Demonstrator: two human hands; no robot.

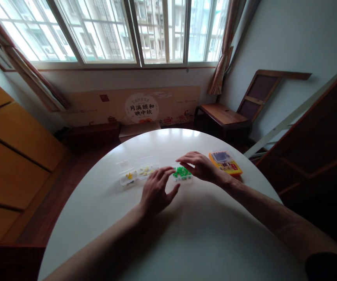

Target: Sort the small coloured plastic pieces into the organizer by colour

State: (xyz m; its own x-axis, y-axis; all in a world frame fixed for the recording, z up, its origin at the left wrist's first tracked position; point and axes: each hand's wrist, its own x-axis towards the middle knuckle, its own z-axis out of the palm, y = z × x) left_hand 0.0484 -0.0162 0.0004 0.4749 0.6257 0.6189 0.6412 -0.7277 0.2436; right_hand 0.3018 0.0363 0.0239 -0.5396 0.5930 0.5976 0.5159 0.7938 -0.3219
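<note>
Green small pieces [182, 173] lie in a clear plastic box [183, 179] near the middle of the white table. My left hand [158, 189] is at this box's left side, thumb and fingers apart, with nothing seen between them. Over the box's upper right part reaches my right hand [196, 164]; its fingers stretch left, apart from the thumb, and I see nothing held. Left of my left hand stand a clear box with pale yellow pieces [146, 171] and a smaller clear box with orange-yellow pieces [129, 176], their lids raised.
An orange-and-yellow package [228, 166] with a clear case [224, 156] on top lies right of my right hand. The round white table [104, 226] ends in a curved edge. Beyond it are a wooden chair [222, 113], a long printed box [98, 103] and a barred window.
</note>
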